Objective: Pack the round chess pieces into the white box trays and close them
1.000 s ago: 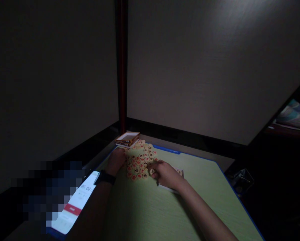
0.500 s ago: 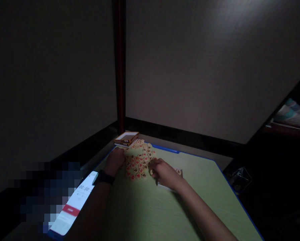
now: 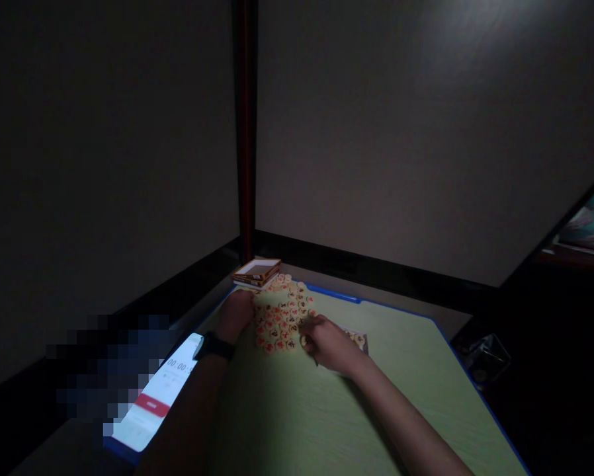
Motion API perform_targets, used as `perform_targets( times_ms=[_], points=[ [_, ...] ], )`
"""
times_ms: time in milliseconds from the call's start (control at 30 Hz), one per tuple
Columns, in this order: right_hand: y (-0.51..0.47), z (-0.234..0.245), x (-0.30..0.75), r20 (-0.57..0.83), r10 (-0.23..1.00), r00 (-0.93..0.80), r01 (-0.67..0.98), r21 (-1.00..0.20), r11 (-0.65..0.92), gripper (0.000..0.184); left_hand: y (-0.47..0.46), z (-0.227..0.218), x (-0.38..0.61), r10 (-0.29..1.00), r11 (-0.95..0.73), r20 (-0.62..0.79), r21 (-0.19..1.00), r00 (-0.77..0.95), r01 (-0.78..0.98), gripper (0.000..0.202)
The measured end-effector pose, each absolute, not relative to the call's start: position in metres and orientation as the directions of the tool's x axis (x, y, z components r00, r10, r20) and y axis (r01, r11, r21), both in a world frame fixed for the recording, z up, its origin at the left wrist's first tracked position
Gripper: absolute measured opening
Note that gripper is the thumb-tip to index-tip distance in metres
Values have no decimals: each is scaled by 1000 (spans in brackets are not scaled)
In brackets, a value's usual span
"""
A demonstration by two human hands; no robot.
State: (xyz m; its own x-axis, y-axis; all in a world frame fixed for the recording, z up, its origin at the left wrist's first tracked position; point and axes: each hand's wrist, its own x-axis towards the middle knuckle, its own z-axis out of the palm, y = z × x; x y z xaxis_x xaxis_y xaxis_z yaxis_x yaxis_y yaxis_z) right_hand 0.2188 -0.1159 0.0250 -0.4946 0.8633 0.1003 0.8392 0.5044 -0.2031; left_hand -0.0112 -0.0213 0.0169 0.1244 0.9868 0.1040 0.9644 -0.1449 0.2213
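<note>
Pale pieces point(image 3: 280, 316), marked red or black, lie clustered on the green bench point(image 3: 376, 410), many face up so their characters show. At their right edge, the right hand point(image 3: 334, 347) has its grip pinched on one disc point(image 3: 304, 341), partly hiding a box point(image 3: 366, 345) of more, probably set close for short reach. The left hand point(image 3: 236, 312) curls opposite; whether it holds anything, I cannot tell. Stacked boxes point(image 3: 257, 272) sit behind, likely leaving room.
</note>
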Motion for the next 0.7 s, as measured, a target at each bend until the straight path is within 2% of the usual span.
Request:
perform_targets(
  times_ms=[233,433,700],
  points=[
    [-112,18,219,122,850,-513,810,-258,526,16,-18,11,-11,984,-144,141,233,113,962,29],
    [-108,34,232,211,858,-468,783,-350,514,21,-16,8,-13,980,-157,153,220,125,963,29],
    [-111,66,269,225,933,-282,838,-415,354,26,-14,5,-14,975,-177,166,196,145,964,31]
  ],
)
